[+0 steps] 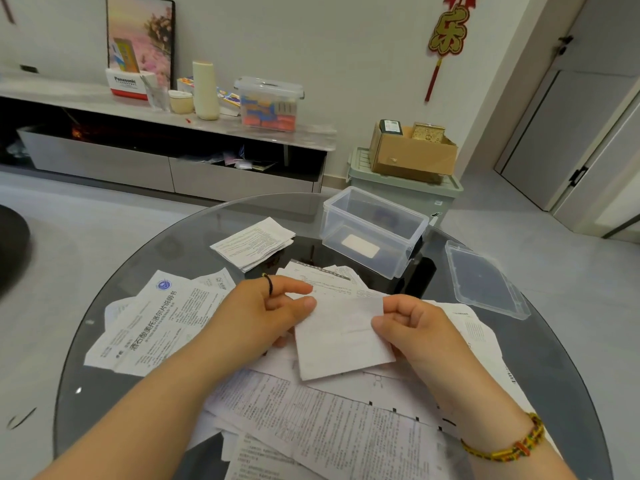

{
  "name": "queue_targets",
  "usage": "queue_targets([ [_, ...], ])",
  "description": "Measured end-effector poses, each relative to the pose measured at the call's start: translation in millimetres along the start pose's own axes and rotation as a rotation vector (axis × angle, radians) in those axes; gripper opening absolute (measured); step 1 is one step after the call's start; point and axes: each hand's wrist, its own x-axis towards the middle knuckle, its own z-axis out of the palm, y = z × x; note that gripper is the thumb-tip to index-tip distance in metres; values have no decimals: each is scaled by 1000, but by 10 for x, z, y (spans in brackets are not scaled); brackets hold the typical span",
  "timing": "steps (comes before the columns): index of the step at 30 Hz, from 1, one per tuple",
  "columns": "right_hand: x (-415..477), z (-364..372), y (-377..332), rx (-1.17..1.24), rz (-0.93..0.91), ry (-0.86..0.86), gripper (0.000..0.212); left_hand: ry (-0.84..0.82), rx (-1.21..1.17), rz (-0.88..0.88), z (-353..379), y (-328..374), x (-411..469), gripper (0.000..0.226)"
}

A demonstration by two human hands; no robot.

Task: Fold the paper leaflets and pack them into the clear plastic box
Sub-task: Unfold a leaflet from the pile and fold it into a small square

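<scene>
Just nearer than the clear plastic box (384, 203), the fingers (294, 289) of the left hand (263, 310) are pinching the left edge of a folded leaflet (339, 337), thumb curled onto it. The right hand (415, 327) is pinching the right edge the same way, fingers curled. The leaflet is hanging tilted over loose leaflets (329, 420) that are spreading across the glass desk (166, 244) on the box's near side. A stack of folded leaflets (254, 242) is lying just left of the box. The box is standing open, a pale rectangle showing on its bottom. Its lid (485, 282) is lying to the right, apart from it.
</scene>
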Motion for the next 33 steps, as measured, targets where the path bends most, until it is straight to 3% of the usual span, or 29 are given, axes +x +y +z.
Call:
queue_targets([
  [4, 91, 3, -83, -50, -8, 30, 25, 137, 86, 16, -260, -41, 86, 11],
  [7, 214, 65, -201, -76, -25, 42, 24, 280, 344, 7, -475, -99, 145, 12],
  [10, 396, 183, -364, -105, -34, 42, 18, 354, 597, -18, -598, -197, 175, 28],
  [18, 1190, 641, -720, -300, -68, 53, 25, 211, 923, -41, -652, -399, 269, 61],
  [33, 1939, 1168, -590, -478, 21, -61, 31, 132, 982, -23, -680, -501, 374, 59],
])
